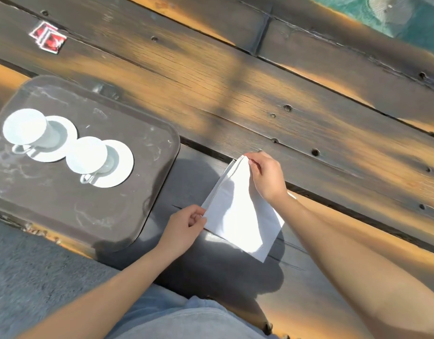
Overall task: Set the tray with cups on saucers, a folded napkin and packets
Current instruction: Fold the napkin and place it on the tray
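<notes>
A white paper napkin lies on the dark wooden table, to the right of a dark brown tray. My left hand pinches the napkin's near left corner. My right hand pinches its far corner, where the layers part slightly. On the tray stand two white cups, each on a white saucer: one cup on its saucer at the left, the other cup on its saucer beside it. Two red packets lie on the table beyond the tray.
The wooden plank table stretches far and right, with gaps between planks and bolt holes. Its near edge runs just under the tray. Grey ground lies below at the left, and turquoise water shows at the top right.
</notes>
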